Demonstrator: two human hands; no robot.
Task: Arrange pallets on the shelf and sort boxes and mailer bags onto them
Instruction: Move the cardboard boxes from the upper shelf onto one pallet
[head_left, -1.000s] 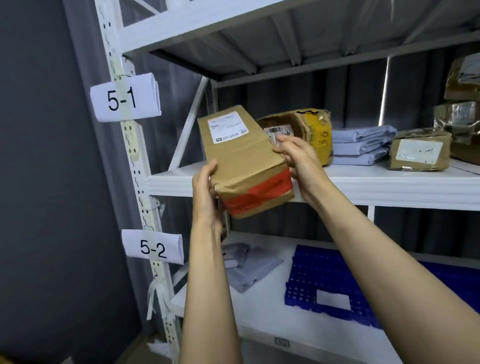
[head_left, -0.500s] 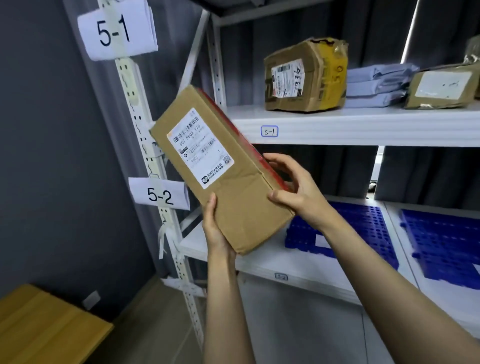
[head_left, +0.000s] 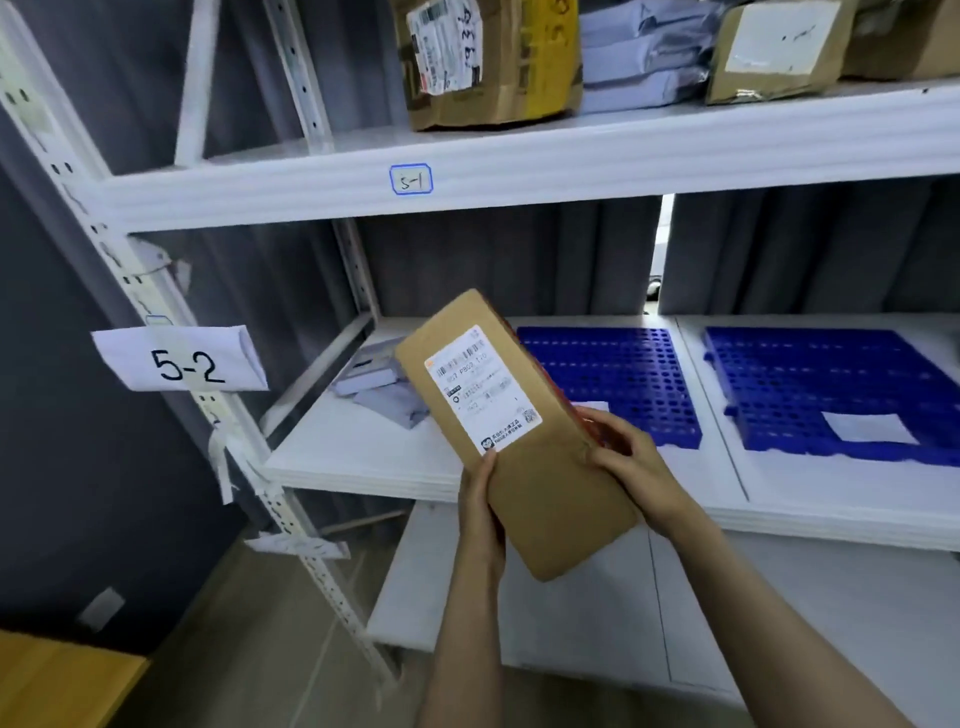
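Both hands clamp the brown box (head_left: 550, 488): the left hand (head_left: 480, 504) has its thumb on the labelled face and fingers behind, while the right hand (head_left: 634, 462) curls over the opposite long edge by the red tape. The box hangs tilted between them, off the shelf (head_left: 343, 457). A blue pallet (head_left: 623, 374) lies just beyond the right hand, and grey mailer bags (head_left: 387, 397) lie beyond the left. The box looks stiff, fairly light and smooth-sided, so gripping opposite edges low down seems soundest.
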